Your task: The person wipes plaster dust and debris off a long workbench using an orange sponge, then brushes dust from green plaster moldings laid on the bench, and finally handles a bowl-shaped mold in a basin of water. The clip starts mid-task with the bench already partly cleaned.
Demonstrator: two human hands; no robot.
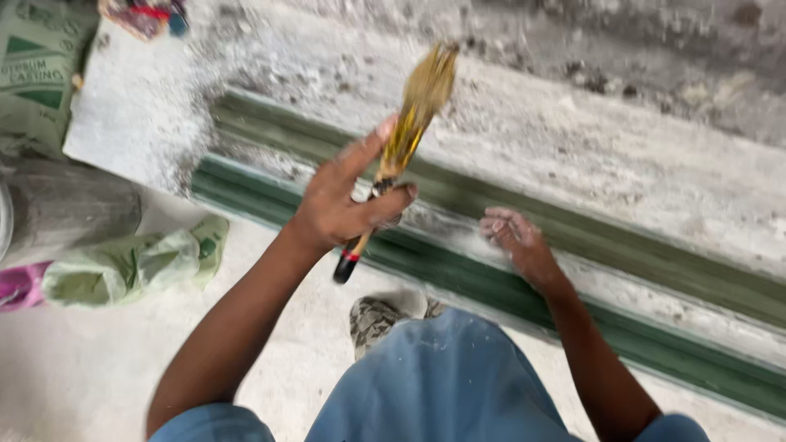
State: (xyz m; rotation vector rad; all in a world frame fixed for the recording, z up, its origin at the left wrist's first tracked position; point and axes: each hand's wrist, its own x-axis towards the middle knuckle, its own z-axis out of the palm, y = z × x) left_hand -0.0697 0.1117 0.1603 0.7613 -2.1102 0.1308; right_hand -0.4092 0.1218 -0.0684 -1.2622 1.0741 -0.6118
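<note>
Looking down: a person crouches over a dusty floor, with blue trouser knees (442, 385) filling the bottom of the view.
Far left: a green-printed sack (37, 69) lies at the top corner, a grey drum (70, 209) below it, and a crumpled pale green plastic bag (135, 266) beside a pink scrap (20, 286).
Left hand: the left hand (344, 205) is clenched around the brush's handle, thumb raised.
Brush: the paintbrush (405, 135) has a golden, blurred handle with a black and red end, its bristles pointing up and away, held above the moulding.
Moulding: a long green moulded strip (655, 270) runs diagonally, coated with white powder.
Right hand: the right hand (516, 241) is released, holding nothing, its whitened fingers resting on the strip.
Shoe: a camouflage-patterned shoe (372, 319) shows between the arms.
</note>
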